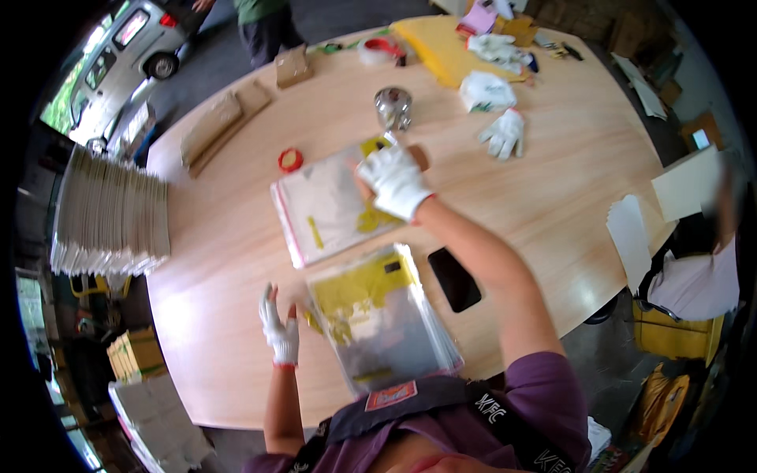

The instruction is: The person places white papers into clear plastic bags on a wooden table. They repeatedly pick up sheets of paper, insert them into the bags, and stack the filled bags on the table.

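Observation:
My right hand (pixel 394 183), in a white glove, reaches forward over a clear plastic bag with yellow print (pixel 303 209). Its fingers lie spread across the bag's right side. My left hand (pixel 280 329), also white-gloved with some bare fingertips, is raised with fingers apart and holds nothing. It is just left of a stack of clear and yellow printed plastic bags (pixel 378 315), nearest to its left edge. A black phone (pixel 455 280) lies right of that stack. A red tape roll (pixel 290 160) sits beyond the far bag's left corner.
A tall stack of flat sheets (pixel 110 209) stands at the table's left edge. Farther back are brown paper packages (pixel 213 130), a shiny metallic roll (pixel 393 106), a white packet (pixel 487 91) and a loose white glove (pixel 503 134). Another person (pixel 264 31) stands beyond the table.

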Available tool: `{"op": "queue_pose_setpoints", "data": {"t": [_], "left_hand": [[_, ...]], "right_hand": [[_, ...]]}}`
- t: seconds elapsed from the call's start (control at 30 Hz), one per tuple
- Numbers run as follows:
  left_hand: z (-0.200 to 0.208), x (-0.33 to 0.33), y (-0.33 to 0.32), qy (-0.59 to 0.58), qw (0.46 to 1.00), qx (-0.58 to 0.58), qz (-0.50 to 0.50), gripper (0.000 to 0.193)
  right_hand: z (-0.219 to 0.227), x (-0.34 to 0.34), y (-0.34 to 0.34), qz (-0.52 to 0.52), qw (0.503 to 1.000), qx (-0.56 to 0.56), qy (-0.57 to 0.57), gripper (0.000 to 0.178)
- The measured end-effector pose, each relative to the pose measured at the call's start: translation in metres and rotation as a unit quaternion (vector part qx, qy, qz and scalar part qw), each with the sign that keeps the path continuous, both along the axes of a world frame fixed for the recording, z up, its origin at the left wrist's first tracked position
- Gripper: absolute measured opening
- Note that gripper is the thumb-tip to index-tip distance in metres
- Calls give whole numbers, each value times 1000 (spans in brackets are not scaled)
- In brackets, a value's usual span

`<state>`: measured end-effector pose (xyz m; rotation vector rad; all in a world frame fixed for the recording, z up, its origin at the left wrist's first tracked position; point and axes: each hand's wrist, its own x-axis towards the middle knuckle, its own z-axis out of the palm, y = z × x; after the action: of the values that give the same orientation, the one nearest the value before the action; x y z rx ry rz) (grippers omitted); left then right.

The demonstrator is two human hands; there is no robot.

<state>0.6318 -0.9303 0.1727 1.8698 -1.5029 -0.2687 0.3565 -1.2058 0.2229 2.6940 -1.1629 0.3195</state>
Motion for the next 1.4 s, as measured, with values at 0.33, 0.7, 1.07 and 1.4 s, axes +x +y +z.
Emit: {"op": "queue_pose_setpoints", "data": {"t": [0.33, 0.7, 1.07, 1.4], "left_hand": [[-55, -8, 126, 390, 911, 129, 46, 57], [-57, -5, 93, 628, 758, 172, 45, 56], [-51, 2, 50, 441, 874, 195, 63, 68], [-37, -33, 74, 320, 896, 305, 44, 33]], "right_hand": [[10, -20, 111, -34, 950, 144, -275, 48], [-62, -74, 214, -229, 910, 326, -115, 52], [-85, -36, 198, -181, 940, 262, -121, 57], [-82, -40, 215, -264, 853, 419, -166, 44]]}}
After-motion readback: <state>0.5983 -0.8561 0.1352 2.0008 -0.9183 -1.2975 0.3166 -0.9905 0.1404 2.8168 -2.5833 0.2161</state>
